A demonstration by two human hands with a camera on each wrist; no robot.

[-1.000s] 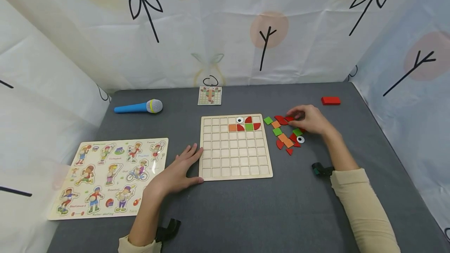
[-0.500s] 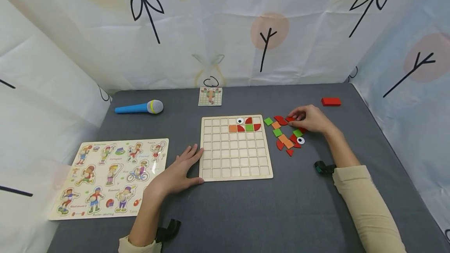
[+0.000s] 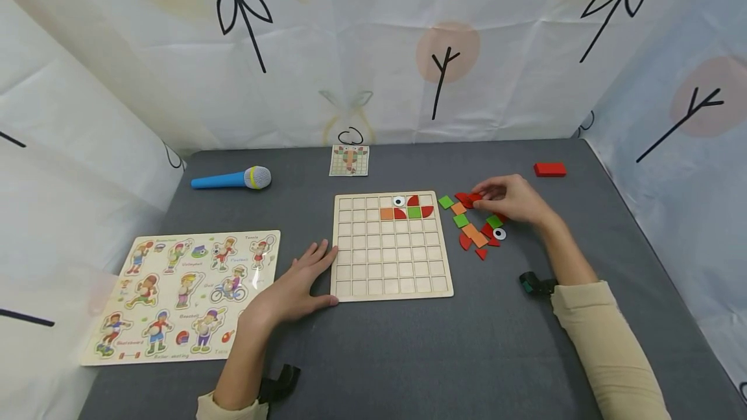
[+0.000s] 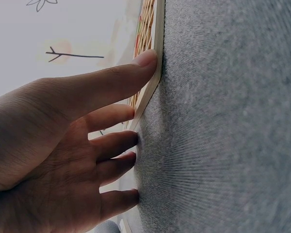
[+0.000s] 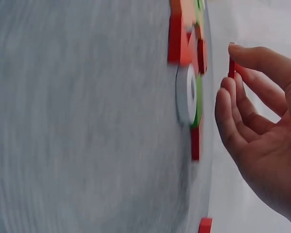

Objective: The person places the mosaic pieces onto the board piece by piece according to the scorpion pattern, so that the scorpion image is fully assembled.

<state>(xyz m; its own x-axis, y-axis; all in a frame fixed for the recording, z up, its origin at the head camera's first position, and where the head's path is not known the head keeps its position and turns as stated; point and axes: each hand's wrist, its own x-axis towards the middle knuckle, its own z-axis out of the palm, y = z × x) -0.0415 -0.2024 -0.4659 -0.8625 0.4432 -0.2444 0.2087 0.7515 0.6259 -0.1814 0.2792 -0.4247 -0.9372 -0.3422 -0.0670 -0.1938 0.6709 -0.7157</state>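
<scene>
In the head view a wooden grid board lies mid-table, with several red, green and orange tiles and an eye-patterned disc in its top rows. My left hand rests at the board's left side. Its extended thumb touches the board's edge in the left wrist view. Above the loose pieces to the right of the board, my right hand pinches a thin red tile between thumb and fingers; its exact shape is unclear. Under and near this hand lie an orange strip, green squares and red pieces.
A small pattern card lies behind the board. At the back left is a blue toy microphone, and a red block is at the back right. A picture puzzle board sits beside my left forearm.
My right hand has shifted slightly left with the red tile, over the neighbouring red pieces. The left hand stays in place on the board's edge.
</scene>
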